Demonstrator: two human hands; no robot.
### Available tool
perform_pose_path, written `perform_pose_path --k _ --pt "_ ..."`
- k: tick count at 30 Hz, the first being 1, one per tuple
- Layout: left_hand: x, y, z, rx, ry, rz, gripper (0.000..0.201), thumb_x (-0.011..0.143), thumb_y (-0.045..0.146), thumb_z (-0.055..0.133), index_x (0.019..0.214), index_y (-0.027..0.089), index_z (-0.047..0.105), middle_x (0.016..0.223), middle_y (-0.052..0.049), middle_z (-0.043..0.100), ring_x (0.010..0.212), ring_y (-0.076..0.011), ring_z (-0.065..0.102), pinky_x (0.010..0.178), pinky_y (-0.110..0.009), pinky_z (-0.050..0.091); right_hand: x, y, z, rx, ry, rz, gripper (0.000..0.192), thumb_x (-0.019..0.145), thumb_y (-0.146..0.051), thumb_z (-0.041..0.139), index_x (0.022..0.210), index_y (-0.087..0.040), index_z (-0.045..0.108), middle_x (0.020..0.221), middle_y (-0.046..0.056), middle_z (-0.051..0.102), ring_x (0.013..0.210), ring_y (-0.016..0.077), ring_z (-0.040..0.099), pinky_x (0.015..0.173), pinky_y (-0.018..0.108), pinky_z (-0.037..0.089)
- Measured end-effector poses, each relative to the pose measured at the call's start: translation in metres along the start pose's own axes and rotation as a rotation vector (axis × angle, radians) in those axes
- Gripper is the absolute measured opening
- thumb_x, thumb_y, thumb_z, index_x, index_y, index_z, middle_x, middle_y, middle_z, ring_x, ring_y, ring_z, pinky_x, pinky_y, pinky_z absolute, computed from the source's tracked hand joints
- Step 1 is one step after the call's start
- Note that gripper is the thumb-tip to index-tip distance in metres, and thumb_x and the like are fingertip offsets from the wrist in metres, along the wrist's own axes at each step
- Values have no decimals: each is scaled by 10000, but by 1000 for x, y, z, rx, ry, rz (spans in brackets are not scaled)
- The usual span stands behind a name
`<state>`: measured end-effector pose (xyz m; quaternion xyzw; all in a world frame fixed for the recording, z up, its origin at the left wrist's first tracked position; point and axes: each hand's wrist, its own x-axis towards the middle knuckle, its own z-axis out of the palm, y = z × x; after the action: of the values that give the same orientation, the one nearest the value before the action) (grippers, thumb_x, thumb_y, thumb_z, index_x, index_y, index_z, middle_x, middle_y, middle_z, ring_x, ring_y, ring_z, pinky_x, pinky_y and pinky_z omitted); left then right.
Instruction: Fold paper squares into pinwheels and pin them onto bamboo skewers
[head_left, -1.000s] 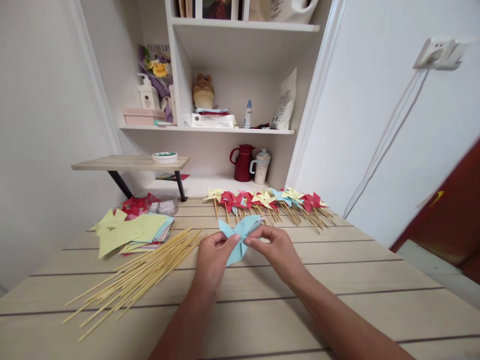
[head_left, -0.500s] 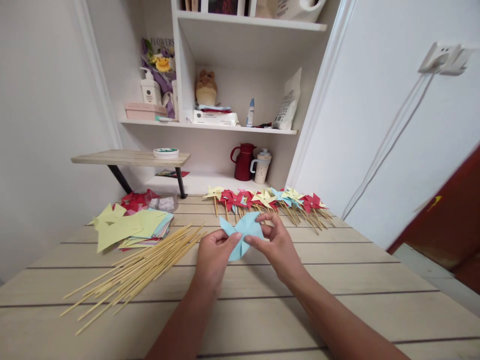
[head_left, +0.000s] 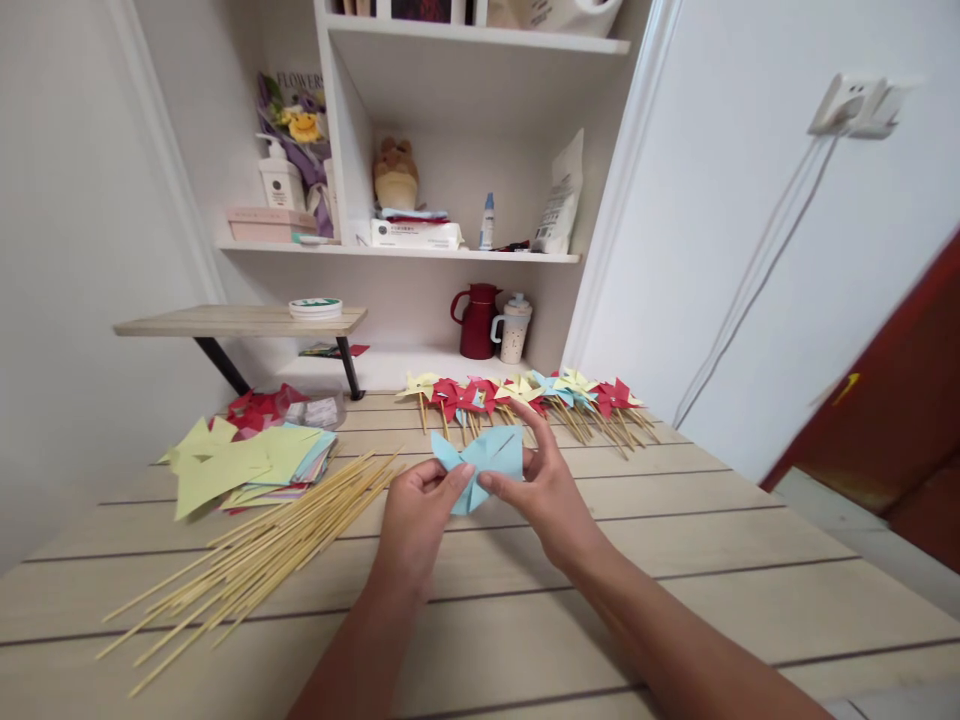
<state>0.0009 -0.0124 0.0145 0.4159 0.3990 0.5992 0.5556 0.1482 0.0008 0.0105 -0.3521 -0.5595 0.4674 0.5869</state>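
A light blue paper pinwheel (head_left: 491, 455), with cut and folded blades, is held up over the table between both hands. My left hand (head_left: 424, 500) pinches its left side, thumb pressed on the front near the middle. On the other side my right hand (head_left: 544, 485) grips the paper, its thumb close to the centre and its index finger raised off the top edge. The fingers behind the paper are partly hidden. To the left of my left hand lies a loose bundle of thin wooden sticks (head_left: 277, 545).
A stack of coloured paper (head_left: 225, 475) and red cut pieces lie at the left, beside a clear box (head_left: 322, 410). Several finished pinwheels on sticks (head_left: 525, 395) line the table's back. Behind stand a red jug (head_left: 478, 325), a cup (head_left: 514, 330) and a small raised shelf (head_left: 232, 321).
My right index finger has lifted from the paper's edge, and the right blade that was curved inward now lies flatter. The camera view has shifted slightly.
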Motion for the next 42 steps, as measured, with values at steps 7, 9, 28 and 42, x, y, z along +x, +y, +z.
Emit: perform_pose_path --k 7,9,28,42 --pt "3 -1 0 37 -10 5 295 594 371 852 787 162 771 762 -62 747 733 -189 663 719 -274 487 1 2 1 11 24 23 913 681 -251 807 1453 -302 324 778 -19 670 684 177 637 665 325 524" --pt "4 -3 -1 75 9 17 276 609 364 840 780 160 766 755 -59 742 720 -185 652 700 -268 482 1 3 2 13 17 23 891 682 -252 807 1439 -308 342 785 -18 666 687 172 633 670 319 523" --pt "4 -11 -4 858 170 776 160 758 121 662 737 261 736 854 -13 733 844 -226 637 926 -402 335 2 -1 -9 -892 91 -604 358 800 -226 715 1144 -310 658 1406 90 466 1309 335 428 1061 548 326" --pt "4 -15 -5 1100 167 1026 187 823 89 581 802 238 692 837 5 727 804 -180 648 936 -406 333 8 -1 -12 -762 -38 -568 133 786 -102 680 777 -234 674 1043 40 725 1048 257 584 938 457 409"
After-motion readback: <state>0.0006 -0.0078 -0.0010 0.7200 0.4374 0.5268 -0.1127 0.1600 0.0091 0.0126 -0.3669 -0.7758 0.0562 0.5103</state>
